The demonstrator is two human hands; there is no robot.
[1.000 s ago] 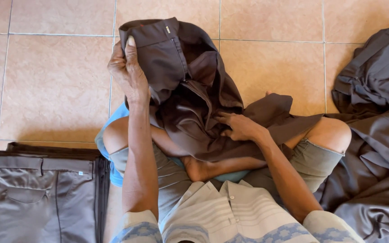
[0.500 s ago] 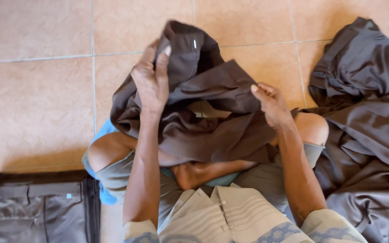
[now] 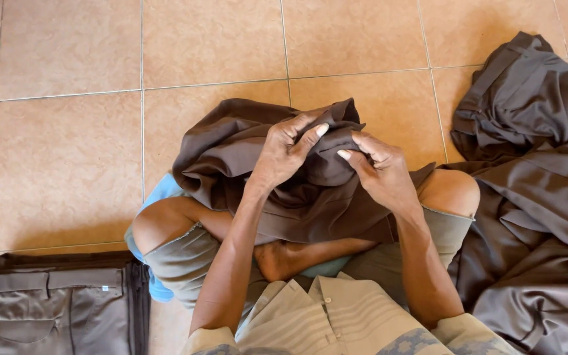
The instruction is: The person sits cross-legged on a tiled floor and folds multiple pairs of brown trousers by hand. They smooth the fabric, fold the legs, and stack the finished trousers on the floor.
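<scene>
I sit cross-legged on a tiled floor with a dark brown garment (image 3: 231,158) bunched over my lap and knees. My left hand (image 3: 284,154) grips a fold of the cloth at the top of the bundle, fingers curled over it. My right hand (image 3: 382,174) pinches the same fold from the right side, so both hands meet close together at the middle of the garment. The rest of the garment hangs crumpled toward my left knee.
A stack of folded brown trousers (image 3: 47,306) lies on the floor at the lower left. A loose heap of dark brown garments (image 3: 534,184) sprawls at the right, touching my right knee. Beige floor tiles (image 3: 67,131) stretch ahead.
My left hand has lowered the garment from a raised hold. My right hand has come up and inward, and both hands now grip the cloth together at the middle.
</scene>
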